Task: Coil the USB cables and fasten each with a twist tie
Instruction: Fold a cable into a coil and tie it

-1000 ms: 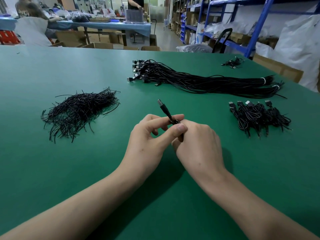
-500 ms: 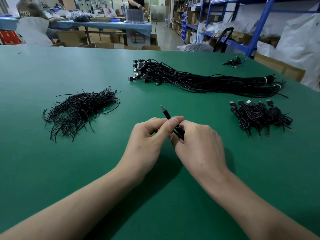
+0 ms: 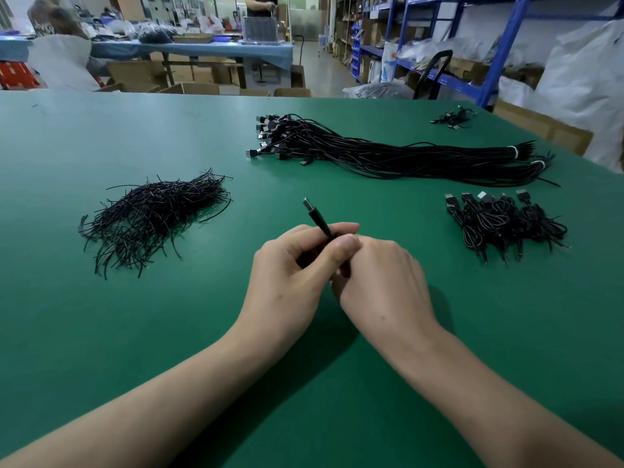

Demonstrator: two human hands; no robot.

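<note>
The USB cable [image 3: 320, 222] is held at the middle of the green table [image 3: 101, 332], where the left hand [image 3: 290, 275] and the right hand [image 3: 381, 282] are brought together, touching. The left hand's fingers are curled narrowly round it, and the thumb [image 3: 346, 246] is pressed across the cable. The right hand's fingers are curled under and hidden behind its back. The cable is judged to be gripped there too, though the coil itself cannot be seen.

Only 1 short length is shown, ending in the plug [image 3: 307, 205], which is pointed toward the far left. The long axis is thus laid from near right to far left, out of the pinch. Whether a tie is already wrapped round it cannot be told.

The pile of twist ties [image 3: 155, 217] is found well apart to the left, nearer the left hand. The heap of tied coils [image 3: 506, 221] is set to the right, nearer the right hand, and the bundle of uncoiled cables [image 3: 388, 157] is laid on the far side. The fastening step is judged to be in hand. If so, the finished coil is best dropped rightward by the right hand.
</note>
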